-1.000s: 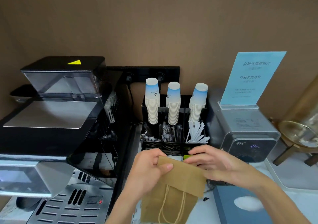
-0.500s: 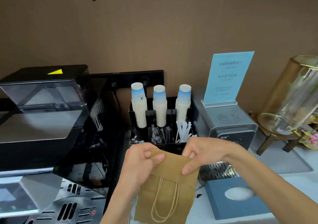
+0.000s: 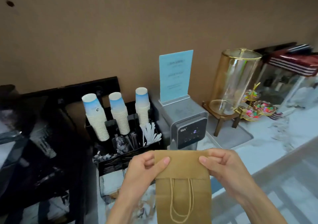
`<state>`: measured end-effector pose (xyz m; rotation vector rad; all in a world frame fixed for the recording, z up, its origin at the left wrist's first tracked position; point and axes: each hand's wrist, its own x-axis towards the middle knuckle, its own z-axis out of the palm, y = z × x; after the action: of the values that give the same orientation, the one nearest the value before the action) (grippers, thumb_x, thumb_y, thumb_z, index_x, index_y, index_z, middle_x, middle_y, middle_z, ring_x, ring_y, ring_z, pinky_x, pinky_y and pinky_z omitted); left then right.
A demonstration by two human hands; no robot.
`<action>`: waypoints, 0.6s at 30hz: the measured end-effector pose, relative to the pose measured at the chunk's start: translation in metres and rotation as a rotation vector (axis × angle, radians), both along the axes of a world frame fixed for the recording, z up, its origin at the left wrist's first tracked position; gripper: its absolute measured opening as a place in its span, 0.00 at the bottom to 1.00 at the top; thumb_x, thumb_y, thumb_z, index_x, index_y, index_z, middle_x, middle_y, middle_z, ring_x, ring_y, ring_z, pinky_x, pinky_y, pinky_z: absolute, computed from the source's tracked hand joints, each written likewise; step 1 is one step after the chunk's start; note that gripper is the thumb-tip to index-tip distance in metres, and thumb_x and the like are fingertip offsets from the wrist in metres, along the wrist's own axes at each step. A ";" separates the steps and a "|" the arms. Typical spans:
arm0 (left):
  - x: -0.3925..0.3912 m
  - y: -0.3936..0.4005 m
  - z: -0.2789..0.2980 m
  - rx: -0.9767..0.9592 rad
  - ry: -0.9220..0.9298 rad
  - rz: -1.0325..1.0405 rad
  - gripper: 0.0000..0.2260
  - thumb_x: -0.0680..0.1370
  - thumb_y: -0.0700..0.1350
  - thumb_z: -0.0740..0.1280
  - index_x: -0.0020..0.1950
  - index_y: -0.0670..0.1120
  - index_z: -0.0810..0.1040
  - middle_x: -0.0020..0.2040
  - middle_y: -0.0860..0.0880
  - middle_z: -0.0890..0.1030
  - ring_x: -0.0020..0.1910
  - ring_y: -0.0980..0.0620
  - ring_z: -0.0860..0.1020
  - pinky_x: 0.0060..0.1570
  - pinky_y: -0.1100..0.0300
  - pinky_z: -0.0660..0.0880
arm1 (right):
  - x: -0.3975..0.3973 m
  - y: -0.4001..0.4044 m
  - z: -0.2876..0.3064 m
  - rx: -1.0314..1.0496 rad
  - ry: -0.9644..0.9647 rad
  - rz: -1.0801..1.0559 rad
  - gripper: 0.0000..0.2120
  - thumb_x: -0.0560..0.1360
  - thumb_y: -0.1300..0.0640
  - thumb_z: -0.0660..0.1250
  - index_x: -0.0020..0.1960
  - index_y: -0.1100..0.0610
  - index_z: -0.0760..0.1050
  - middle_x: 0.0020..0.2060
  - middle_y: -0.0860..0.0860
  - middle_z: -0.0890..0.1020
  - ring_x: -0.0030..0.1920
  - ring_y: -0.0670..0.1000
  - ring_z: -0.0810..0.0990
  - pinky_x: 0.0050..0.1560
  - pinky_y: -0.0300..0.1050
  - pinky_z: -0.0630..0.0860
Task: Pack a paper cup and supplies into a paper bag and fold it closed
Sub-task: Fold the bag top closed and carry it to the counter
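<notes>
Head view: the paper bag (image 3: 183,186) hangs upright in front of the person, long axis vertical, its top flap folded down toward the camera and the twisted handles (image 3: 181,203) lying flat on its front face. The left hand (image 3: 144,167) pinches the flap's left edge, thumb on the front and fingers (image 3: 149,157) curled behind; the right hand (image 3: 223,167) pinches the right edge the same way. Both grips are closed on the bag. The bag's top edge sits just before the black organizer (image 3: 130,153) holding stacked paper cups (image 3: 118,113) and white stirrers (image 3: 150,134). The grey dispenser (image 3: 187,125) stands behind the bag. The marble table (image 3: 284,137) lies open to the right.
</notes>
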<state>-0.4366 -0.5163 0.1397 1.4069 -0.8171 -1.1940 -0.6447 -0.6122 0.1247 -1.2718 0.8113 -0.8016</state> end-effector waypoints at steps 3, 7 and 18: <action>-0.034 -0.024 -0.006 -0.008 0.032 -0.188 0.11 0.68 0.47 0.74 0.49 0.45 0.86 0.44 0.46 0.89 0.42 0.52 0.86 0.41 0.60 0.81 | -0.040 0.007 0.002 -0.004 -0.065 -0.193 0.09 0.71 0.63 0.69 0.47 0.66 0.84 0.38 0.65 0.86 0.38 0.57 0.85 0.40 0.46 0.80; -0.086 -0.055 -0.014 -0.039 0.037 -0.322 0.08 0.71 0.43 0.73 0.47 0.40 0.86 0.42 0.43 0.88 0.40 0.50 0.85 0.37 0.62 0.81 | -0.096 0.018 -0.004 0.033 -0.125 -0.416 0.16 0.71 0.60 0.73 0.48 0.74 0.78 0.39 0.65 0.82 0.39 0.56 0.80 0.43 0.46 0.79; -0.294 -0.125 -0.012 -0.070 0.076 -0.697 0.07 0.72 0.30 0.71 0.43 0.40 0.87 0.39 0.39 0.88 0.36 0.47 0.86 0.33 0.61 0.82 | -0.266 0.056 0.008 0.065 0.022 -0.749 0.13 0.61 0.70 0.79 0.44 0.61 0.86 0.42 0.62 0.87 0.40 0.52 0.87 0.37 0.38 0.81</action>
<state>-0.7305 -0.6414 0.1277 1.0298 -1.3398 -1.7049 -0.9110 -0.5562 0.1329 -0.9063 1.3488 -1.3372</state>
